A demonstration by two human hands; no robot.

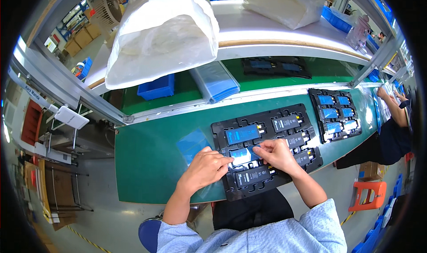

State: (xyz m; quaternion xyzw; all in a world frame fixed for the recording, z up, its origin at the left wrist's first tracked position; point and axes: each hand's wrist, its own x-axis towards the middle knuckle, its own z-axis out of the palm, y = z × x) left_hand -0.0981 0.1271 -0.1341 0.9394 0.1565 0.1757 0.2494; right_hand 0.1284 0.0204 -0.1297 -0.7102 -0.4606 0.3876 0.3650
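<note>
A black plastic tray [242, 116] on the green bench holds several flat, phone-type battery packs in moulded slots. The upper left pack [242, 134] has a blue face; others, such as the lower left pack [252, 177], are dark grey. Between those two lies a shiny blue-faced pack [242, 156]. At its right end, my right hand [276, 155] pinches a small piece of blue film [253, 154]. My left hand [204, 167] is closed, fingertips against the same pack's left end; whether they grip anything is hidden. Clear blue film sheets [192, 145] lie beside the left hand.
A second black tray [316, 102] with blue-faced packs sits to the right. Behind are a blue bin [156, 87], stacked clear bags [216, 84] and another dark tray [276, 68] under a white shelf [284, 38]. Another person's arm [393, 104] works at far right.
</note>
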